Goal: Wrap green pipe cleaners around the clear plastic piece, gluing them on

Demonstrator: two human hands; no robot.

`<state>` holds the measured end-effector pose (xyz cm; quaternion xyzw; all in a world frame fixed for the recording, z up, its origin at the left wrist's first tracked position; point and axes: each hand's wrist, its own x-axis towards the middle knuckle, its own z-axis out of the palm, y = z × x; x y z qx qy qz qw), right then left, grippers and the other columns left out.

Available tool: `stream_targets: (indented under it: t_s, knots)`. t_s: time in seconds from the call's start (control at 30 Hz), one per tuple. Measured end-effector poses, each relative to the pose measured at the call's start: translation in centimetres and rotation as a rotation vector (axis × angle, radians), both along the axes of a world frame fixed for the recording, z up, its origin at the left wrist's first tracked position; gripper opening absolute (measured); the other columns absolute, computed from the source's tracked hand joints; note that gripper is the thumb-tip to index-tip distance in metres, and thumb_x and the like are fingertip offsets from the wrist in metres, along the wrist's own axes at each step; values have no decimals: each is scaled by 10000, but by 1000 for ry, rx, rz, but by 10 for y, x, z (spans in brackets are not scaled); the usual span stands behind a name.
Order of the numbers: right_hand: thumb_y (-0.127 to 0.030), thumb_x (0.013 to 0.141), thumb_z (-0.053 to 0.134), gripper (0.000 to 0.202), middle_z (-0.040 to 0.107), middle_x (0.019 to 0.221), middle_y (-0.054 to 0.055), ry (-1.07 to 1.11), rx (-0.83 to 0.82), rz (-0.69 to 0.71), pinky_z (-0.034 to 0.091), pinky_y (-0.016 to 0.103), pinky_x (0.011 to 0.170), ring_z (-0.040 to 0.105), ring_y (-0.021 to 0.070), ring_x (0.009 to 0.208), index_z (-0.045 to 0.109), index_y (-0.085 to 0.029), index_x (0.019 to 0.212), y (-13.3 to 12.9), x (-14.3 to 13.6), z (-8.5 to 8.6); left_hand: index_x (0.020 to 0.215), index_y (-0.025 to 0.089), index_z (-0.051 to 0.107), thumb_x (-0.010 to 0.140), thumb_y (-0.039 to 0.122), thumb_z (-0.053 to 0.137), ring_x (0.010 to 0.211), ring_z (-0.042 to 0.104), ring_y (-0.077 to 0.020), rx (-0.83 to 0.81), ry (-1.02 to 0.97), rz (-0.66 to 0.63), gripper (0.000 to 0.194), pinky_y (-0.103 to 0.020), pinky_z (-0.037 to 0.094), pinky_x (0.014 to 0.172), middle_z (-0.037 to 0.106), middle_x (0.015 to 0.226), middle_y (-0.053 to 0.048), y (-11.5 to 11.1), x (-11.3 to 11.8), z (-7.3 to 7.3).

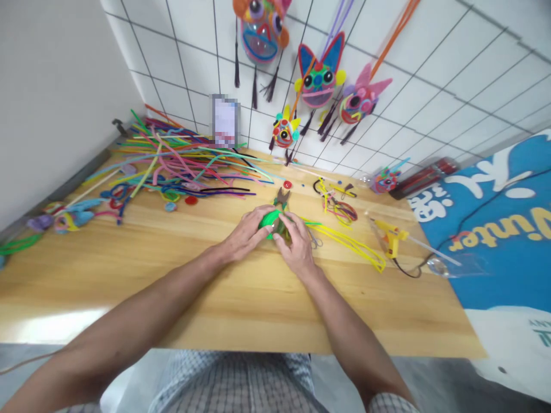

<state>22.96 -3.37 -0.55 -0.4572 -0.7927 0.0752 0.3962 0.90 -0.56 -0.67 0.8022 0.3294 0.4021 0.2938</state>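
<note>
Between my two hands, over the middle of the wooden table, is a small round piece with a bright green surface [270, 219]; its right side looks darker and partly see-through. My left hand [247, 232] closes on it from the left, thumb along its lower edge. From the right my right hand [297, 244] curls its fingers and thumb round the other side. Just beyond the fingertips lie pliers [282, 198] with green handles. Scissors [316, 240] show partly beside my right hand, near yellow pipe cleaners [353, 241].
A heap of coloured pipe cleaners [185, 155] covers the back left. Decorated animal-face ornaments [321, 83] hang on the white grid wall. A phone-like screen [225, 121] leans there. At right are a yellow glue gun [391, 238] with its cord and a blue printed banner [503, 212].
</note>
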Motion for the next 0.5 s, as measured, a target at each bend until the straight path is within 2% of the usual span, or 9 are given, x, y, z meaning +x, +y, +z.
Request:
stream_targets:
  t_s: [0.13, 0.5]
  knots:
    - [-376, 1060, 642, 518, 667, 1476, 164, 2, -12, -20, 582, 555, 1208, 659, 322, 1391, 622, -259, 1565, 3, 1, 0, 1612, 206, 500, 1161, 497, 452, 1523, 549, -316, -7, -8, 22, 540, -527, 430, 1324, 600, 1596, -170, 2, 1, 1]
    - [-374, 1081, 602, 515, 691, 1439, 164, -18, 9, 0, 604, 529, 1178, 679, 309, 1357, 605, -247, 1580, 5, 2, 0, 1548, 175, 534, 1142, 459, 480, 1465, 594, -319, 30, -28, 34, 499, -515, 464, 1290, 642, 1529, -179, 4, 3, 2]
